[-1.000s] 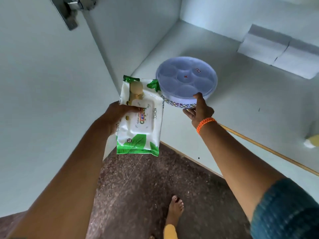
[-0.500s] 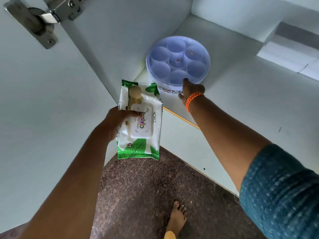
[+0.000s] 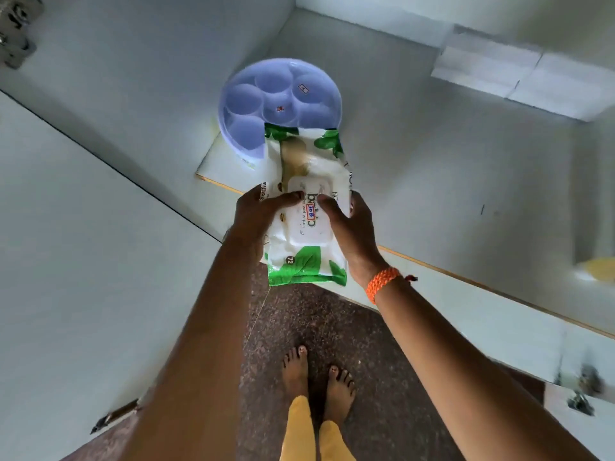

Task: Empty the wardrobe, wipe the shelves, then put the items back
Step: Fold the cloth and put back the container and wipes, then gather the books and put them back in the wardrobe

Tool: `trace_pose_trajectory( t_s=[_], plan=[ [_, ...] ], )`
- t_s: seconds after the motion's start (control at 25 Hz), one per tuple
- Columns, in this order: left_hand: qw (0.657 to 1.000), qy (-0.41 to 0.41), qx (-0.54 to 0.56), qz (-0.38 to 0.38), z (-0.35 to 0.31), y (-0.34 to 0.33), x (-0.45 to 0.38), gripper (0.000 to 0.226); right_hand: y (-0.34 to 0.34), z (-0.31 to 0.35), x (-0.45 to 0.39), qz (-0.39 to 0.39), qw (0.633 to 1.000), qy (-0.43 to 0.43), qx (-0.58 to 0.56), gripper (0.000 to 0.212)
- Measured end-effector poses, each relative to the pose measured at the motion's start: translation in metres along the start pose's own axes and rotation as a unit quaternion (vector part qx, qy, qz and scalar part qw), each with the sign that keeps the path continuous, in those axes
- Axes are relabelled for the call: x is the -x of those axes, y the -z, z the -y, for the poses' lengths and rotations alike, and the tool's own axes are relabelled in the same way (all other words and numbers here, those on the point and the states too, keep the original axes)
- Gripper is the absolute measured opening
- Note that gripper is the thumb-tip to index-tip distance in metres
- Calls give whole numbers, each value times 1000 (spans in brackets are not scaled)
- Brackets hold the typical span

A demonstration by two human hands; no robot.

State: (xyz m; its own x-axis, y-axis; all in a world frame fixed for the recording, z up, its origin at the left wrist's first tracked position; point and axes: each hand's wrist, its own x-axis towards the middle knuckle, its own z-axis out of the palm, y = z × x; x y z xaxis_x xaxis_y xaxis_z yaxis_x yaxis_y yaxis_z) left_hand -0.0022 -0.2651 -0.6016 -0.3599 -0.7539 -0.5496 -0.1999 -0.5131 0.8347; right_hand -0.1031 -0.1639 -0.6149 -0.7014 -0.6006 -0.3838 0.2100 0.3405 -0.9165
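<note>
A white and green pack of wet wipes [image 3: 307,247] hangs over the front edge of the wardrobe shelf [image 3: 432,181]. My left hand [image 3: 258,216] grips its left side, thumb on top. My right hand [image 3: 351,224], with an orange thread band at the wrist, grips its right side, thumb on the lid flap. Behind the pack a round lilac compartment box with a clear lid [image 3: 279,101] sits in the shelf's back left corner. The pack hides the box's near edge.
The open wardrobe door [image 3: 83,261] stands at the left, with a hinge at the top left corner. A folded white cloth [image 3: 519,74] lies at the shelf's back right. Something yellow [image 3: 595,269] is at the right edge. My bare feet stand on the brown speckled floor [image 3: 332,327].
My right hand left the lilac box, which now sits back in the corner, and came to the wipes pack. Both hands now hold the pack, which moved right, over the shelf edge.
</note>
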Motion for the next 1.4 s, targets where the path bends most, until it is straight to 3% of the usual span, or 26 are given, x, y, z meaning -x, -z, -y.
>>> trace_pose_trajectory(
  t_s=[0.12,0.36,0.48,0.64,0.76,0.84,1.0,1.16,1.4],
  plan=[
    [995,-43,-66,69,0,-62,-3,17,48,-11,-4,-96,989,6,-113,23],
    [982,23,-151,112,17,-94,-31,32,84,-15,-83,-178,977,-34,-112,34],
    [980,-5,-161,114,26,-95,-44,40,82,-13,-114,-185,981,-28,-43,46],
    [972,-28,-212,98,32,-104,-55,46,89,-15,-131,-158,970,-18,182,75],
    [955,-50,-265,121,30,-107,-50,54,93,-18,-119,-137,947,-21,290,74],
    [942,-75,-300,132,25,-108,-41,57,93,-17,-104,-148,943,-4,299,73],
    [944,-168,-272,83,12,-109,-2,54,89,1,-63,-174,939,97,281,68],
    [952,-217,-215,14,5,-113,40,52,92,18,-20,-145,938,195,249,61],
    [956,-233,-152,-95,30,-72,97,47,82,21,49,-101,929,289,206,53]
  ],
)
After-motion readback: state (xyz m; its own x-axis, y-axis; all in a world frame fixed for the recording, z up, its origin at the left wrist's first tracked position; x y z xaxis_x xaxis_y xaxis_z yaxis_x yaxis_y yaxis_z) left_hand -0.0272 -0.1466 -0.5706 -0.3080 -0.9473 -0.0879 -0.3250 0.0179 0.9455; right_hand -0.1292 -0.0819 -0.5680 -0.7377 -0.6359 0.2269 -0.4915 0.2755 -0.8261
